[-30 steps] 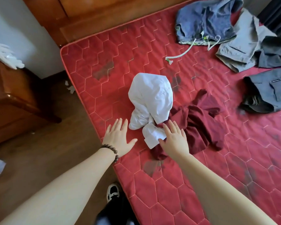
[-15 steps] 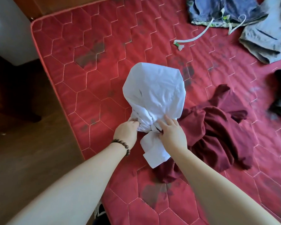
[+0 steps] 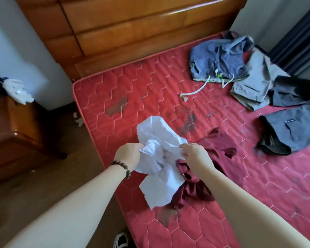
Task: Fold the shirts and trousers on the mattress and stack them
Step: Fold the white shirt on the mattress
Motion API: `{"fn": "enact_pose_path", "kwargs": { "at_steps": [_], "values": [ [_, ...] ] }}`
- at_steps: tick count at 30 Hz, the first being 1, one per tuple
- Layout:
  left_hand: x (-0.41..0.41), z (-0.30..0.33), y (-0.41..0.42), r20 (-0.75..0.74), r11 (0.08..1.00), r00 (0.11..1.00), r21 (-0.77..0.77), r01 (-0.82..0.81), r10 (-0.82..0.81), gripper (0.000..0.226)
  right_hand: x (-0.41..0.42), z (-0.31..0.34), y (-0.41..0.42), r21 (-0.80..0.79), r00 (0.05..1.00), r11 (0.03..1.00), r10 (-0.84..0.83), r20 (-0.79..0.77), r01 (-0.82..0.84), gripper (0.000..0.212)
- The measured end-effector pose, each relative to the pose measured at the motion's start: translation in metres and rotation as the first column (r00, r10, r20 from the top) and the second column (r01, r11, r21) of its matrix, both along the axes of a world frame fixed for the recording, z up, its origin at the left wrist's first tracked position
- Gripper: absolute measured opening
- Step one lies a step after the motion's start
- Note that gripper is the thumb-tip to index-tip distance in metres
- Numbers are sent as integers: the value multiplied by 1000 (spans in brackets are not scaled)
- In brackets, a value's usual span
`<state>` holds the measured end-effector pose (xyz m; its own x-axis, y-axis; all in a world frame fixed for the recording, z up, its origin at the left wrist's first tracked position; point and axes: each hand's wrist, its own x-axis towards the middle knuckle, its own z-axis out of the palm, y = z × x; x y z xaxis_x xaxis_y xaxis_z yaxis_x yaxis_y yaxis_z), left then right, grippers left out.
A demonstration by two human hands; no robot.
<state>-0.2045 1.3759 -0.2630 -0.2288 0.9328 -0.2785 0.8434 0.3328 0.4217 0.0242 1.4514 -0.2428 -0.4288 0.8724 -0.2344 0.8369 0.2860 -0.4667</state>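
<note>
A crumpled white shirt (image 3: 157,140) hangs bunched between my hands above the red mattress (image 3: 150,90). My left hand (image 3: 128,154), with a bead bracelet on its wrist, grips the shirt's left side. My right hand (image 3: 195,153) pinches its right side. Under and right of the shirt lies a rumpled maroon shirt (image 3: 217,154). Blue drawstring trousers (image 3: 220,61) lie at the far end, beige trousers (image 3: 254,86) beside them, a dark grey garment (image 3: 293,92) further right, and another grey garment (image 3: 292,131) near the right edge.
A wooden headboard (image 3: 132,27) rises behind the mattress. A wooden nightstand (image 3: 13,133) stands at the left with a white glove (image 3: 18,90) on it. Wooden floor runs along the mattress's left edge, with my shoe (image 3: 121,240) below. Dark curtains (image 3: 297,33) hang at the far right.
Both hands went from lying flat on the mattress to gripping the white shirt, then lifted it off the mattress. The view pulled back and up.
</note>
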Motion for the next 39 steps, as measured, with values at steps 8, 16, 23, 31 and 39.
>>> {"fn": "enact_pose_path", "kwargs": {
  "at_steps": [8,16,23,31,39],
  "values": [
    [-17,228,10,120,968,993,252,-8,-23,37,-5,222,13,172,995,983,-55,-82,68,20],
    [-1,376,18,213,882,947,456,122,-241,18,-5,401,-3,369,939,914,-37,-341,170,50],
    [67,439,16,204,762,872,598,249,-445,49,-7,474,-19,418,881,876,-15,-473,239,32],
    [75,464,22,305,688,877,724,40,-372,22,4,484,-30,275,792,924,-46,-609,265,18],
    [65,488,31,449,667,827,735,-125,-339,40,5,454,-33,287,869,922,-96,-485,261,23]
  ]
}}
